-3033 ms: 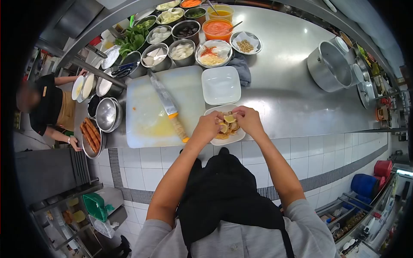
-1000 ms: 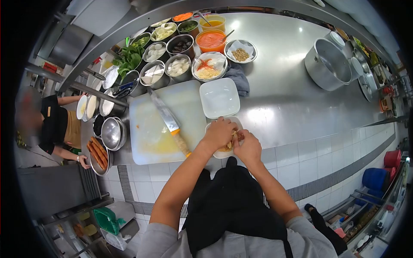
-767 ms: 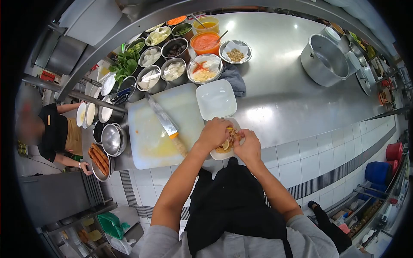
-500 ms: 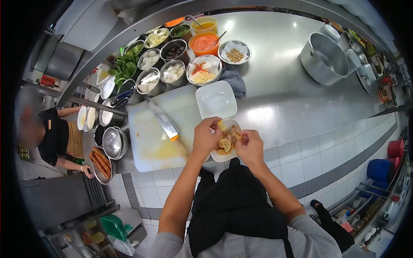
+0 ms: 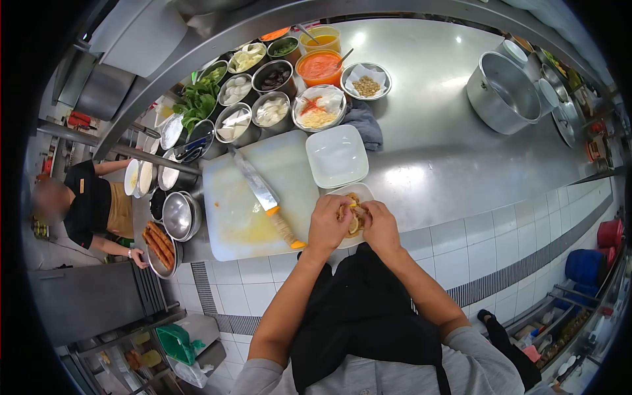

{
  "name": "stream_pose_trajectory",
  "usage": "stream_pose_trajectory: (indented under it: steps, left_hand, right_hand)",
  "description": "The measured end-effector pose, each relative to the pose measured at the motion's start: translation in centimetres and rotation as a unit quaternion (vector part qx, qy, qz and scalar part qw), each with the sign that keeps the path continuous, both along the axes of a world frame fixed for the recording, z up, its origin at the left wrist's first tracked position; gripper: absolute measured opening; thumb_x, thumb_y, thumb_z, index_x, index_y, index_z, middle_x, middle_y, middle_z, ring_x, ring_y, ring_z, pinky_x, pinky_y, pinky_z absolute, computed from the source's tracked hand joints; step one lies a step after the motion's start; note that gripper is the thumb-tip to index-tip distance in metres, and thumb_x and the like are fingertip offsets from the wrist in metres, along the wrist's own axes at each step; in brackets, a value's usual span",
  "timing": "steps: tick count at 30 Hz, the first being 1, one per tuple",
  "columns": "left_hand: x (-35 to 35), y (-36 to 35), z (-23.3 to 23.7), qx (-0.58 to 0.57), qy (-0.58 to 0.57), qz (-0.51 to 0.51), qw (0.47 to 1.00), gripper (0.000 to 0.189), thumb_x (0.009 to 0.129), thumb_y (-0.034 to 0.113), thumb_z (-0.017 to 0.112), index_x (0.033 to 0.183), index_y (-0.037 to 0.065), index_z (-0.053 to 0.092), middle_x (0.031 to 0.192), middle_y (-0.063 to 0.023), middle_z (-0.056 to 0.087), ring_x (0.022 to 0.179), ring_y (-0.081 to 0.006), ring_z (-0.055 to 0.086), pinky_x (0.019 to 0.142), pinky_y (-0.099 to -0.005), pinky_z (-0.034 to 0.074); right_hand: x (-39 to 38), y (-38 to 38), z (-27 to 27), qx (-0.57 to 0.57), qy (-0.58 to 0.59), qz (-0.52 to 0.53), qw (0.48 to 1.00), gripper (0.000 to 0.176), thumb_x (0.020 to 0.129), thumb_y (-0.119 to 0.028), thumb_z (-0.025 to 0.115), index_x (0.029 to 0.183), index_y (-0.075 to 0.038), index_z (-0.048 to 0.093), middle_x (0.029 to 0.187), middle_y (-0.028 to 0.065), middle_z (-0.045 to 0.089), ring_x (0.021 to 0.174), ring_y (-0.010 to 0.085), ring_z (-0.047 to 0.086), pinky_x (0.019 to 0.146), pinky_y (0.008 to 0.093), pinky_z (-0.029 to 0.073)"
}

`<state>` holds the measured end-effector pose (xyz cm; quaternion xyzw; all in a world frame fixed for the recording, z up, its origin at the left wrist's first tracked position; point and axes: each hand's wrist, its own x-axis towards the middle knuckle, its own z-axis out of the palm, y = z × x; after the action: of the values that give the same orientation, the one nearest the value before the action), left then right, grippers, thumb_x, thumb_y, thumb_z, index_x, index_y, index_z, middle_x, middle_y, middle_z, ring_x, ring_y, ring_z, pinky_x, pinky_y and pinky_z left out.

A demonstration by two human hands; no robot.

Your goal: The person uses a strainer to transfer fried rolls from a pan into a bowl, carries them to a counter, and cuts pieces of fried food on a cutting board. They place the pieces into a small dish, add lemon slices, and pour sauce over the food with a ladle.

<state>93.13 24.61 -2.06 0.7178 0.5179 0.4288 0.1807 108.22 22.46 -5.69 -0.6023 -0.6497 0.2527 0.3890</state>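
Observation:
A small white bowl (image 5: pixel 364 191) of brownish food with lemon slices in it sits at the counter's front edge. Over its left side, my left hand (image 5: pixel 330 224) is closed, its fingertips pinching a yellow lemon slice (image 5: pixel 354 204). My right hand (image 5: pixel 382 228) is closed over the right side, fingertips close to the left ones; what they grip is hidden. Just behind stands a larger white square bowl (image 5: pixel 337 157) with nothing in it. Left of my hands, a knife (image 5: pixel 255 181) with a taped handle rests on a stained white cutting board (image 5: pixel 220 191).
Metal tubs of ingredients, including an orange sauce tub (image 5: pixel 320 66), crowd the back left. A grey cloth (image 5: pixel 363 125) lies beside them. A large pot (image 5: pixel 503 92) stands at the right. At far left, a co-worker (image 5: pixel 92 201) reaches beside a bowl of fried sticks (image 5: pixel 158 245).
My hands have drawn closer together over the small bowl, now hiding more of the food. The lemon slice at my left fingertips has moved toward the bowl's middle. The view has shifted slightly.

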Motion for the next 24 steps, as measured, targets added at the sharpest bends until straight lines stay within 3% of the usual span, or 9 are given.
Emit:
stream_pose_trajectory:
  steps: [10,13,15,18,24]
  left_hand:
    - [0.1,-1.5,-2.2,0.035,0.104,-0.091,0.990,0.025,0.072,0.001,0.076,0.094,0.004,0.065,0.099,-0.0114,0.063,0.095,-0.0321,0.059,0.085,-0.0404,0.050]
    - [0.1,-2.5,-2.2,0.040,0.080,-0.053,0.995,0.030,0.072,0.004,0.078,0.099,0.004,0.065,0.098,-0.0116,0.063,0.094,-0.0309,0.059,0.084,-0.0399,0.049]
    - [-0.1,-3.1,-2.3,-0.014,0.047,0.039,0.998,0.033,0.073,0.005,0.078,0.103,0.004,0.065,0.098,-0.0111,0.063,0.094,-0.0292,0.059,0.083,-0.0388,0.049]
    - [-0.3,-3.5,-2.3,-0.107,0.030,0.060,0.992,0.033,0.073,0.007,0.079,0.103,0.004,0.066,0.096,-0.0105,0.063,0.092,-0.0280,0.058,0.082,-0.0386,0.049]
    - [-0.4,-3.0,-2.3,-0.150,0.099,0.050,0.983,0.033,0.072,0.008,0.080,0.102,0.004,0.066,0.087,-0.0101,0.061,0.083,-0.0271,0.059,0.076,-0.0381,0.050]
  right_hand:
    - [1.1,-0.5,0.5,-0.025,0.087,-0.016,0.996,0.024,0.083,0.001,0.062,0.107,0.000,0.064,0.101,0.0191,0.064,0.088,0.0366,0.065,0.079,0.0413,0.054]
    - [1.0,-0.5,0.9,-0.036,0.070,-0.001,0.997,0.024,0.084,-0.001,0.063,0.108,0.000,0.063,0.100,0.0196,0.064,0.085,0.0361,0.066,0.078,0.0418,0.054]
    - [0.8,-0.6,1.4,-0.058,0.030,0.000,0.998,0.026,0.085,-0.006,0.065,0.110,0.000,0.062,0.098,0.0197,0.065,0.083,0.0368,0.066,0.076,0.0421,0.054]
    - [0.3,-0.7,1.3,-0.103,0.026,0.001,0.994,0.029,0.085,-0.012,0.067,0.112,-0.001,0.061,0.094,0.0199,0.066,0.082,0.0372,0.066,0.076,0.0429,0.054]
    - [-1.1,-0.3,1.0,-0.120,0.051,-0.022,0.991,0.027,0.084,-0.012,0.068,0.109,-0.001,0.063,0.090,0.0205,0.070,0.078,0.0361,0.069,0.072,0.0434,0.055]
